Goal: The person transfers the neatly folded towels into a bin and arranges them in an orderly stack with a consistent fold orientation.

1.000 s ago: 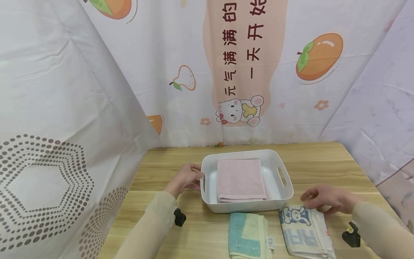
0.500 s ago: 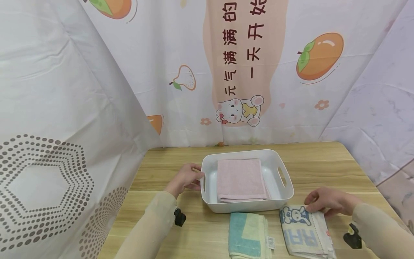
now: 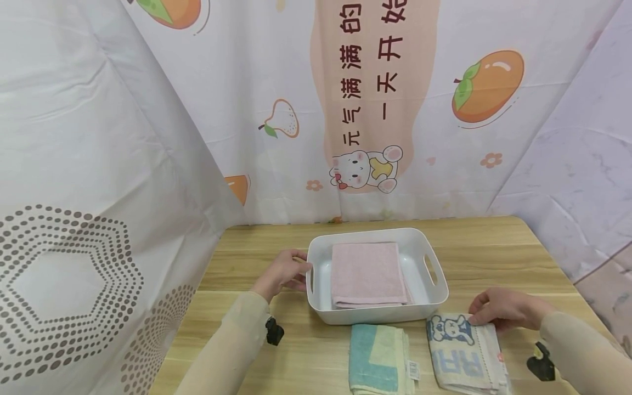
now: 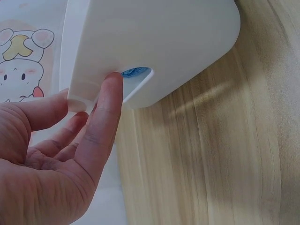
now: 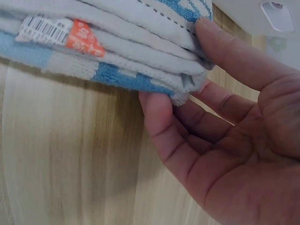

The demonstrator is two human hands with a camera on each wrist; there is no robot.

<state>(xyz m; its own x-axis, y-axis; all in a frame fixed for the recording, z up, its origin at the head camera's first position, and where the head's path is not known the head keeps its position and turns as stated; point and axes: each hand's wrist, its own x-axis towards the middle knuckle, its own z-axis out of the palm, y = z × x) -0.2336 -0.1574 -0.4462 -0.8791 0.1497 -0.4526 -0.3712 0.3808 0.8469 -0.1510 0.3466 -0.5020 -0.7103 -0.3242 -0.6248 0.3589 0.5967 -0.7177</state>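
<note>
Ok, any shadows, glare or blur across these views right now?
Head: mostly even light, bear-print towel slightly smeared; left wrist: pale light streak on the wood-grain table beside the white handled basket; right wrist: soft shadow on the table below the towel's edge.

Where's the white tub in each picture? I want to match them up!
Head: the white tub is just below the middle, a little to the right.
Left wrist: the white tub fills much of the top, with the left hand at its edge.
Right wrist: only a bit of the white tub shows, in the top right corner.
Shared landmark: the wooden table is in all three.
</note>
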